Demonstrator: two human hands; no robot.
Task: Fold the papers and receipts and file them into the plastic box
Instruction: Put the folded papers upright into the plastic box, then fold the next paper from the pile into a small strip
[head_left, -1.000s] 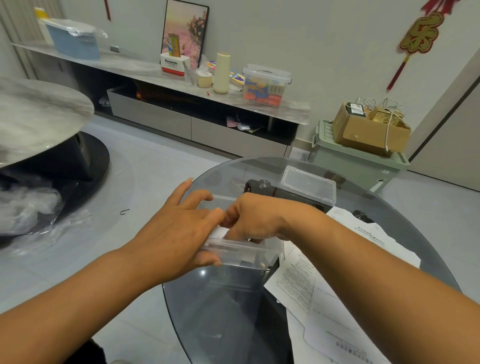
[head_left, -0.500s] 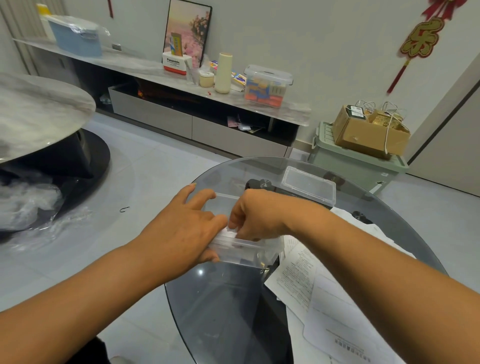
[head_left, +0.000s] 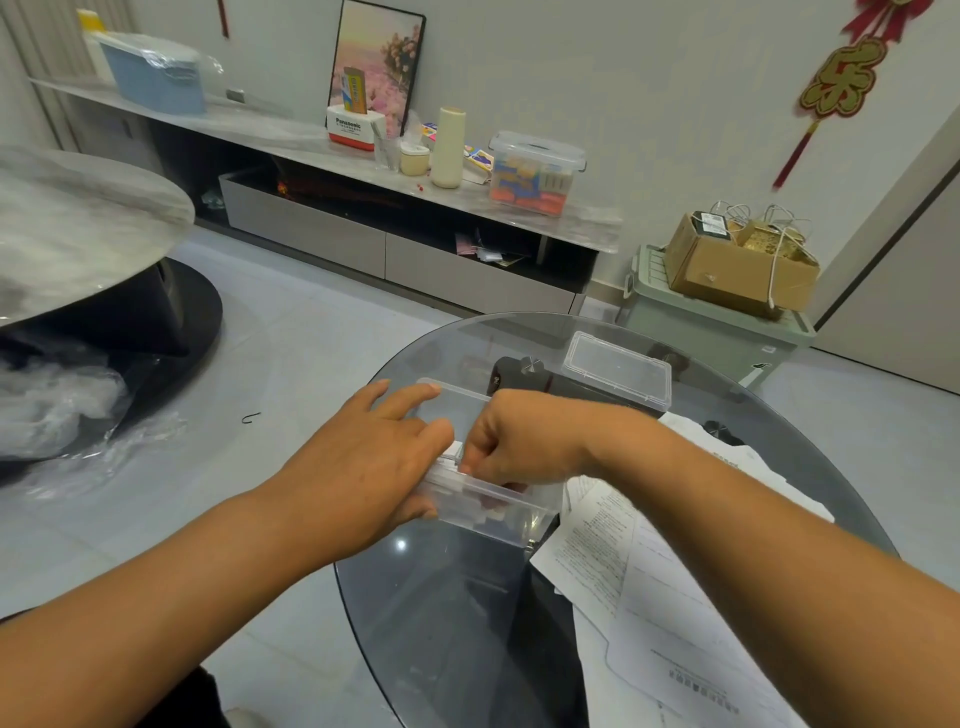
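At the left edge of the round smoked-glass worktop (head_left: 447, 597), the left hand (head_left: 363, 467) gripped the clear plastic box (head_left: 493, 506); the right hand (head_left: 519, 441) pinched folded white paper (head_left: 453, 451) inside it. Loose printed sheets (head_left: 649, 597) lay just beside.

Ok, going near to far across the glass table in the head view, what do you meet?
Loose papers → clear box, held by the left hand and right hand → lid → table's far rim.

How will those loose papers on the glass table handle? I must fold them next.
The papers are thin printed sheets, so probably floppy and light. They overlap on the smooth glass table, so they may slide apart when pushed.
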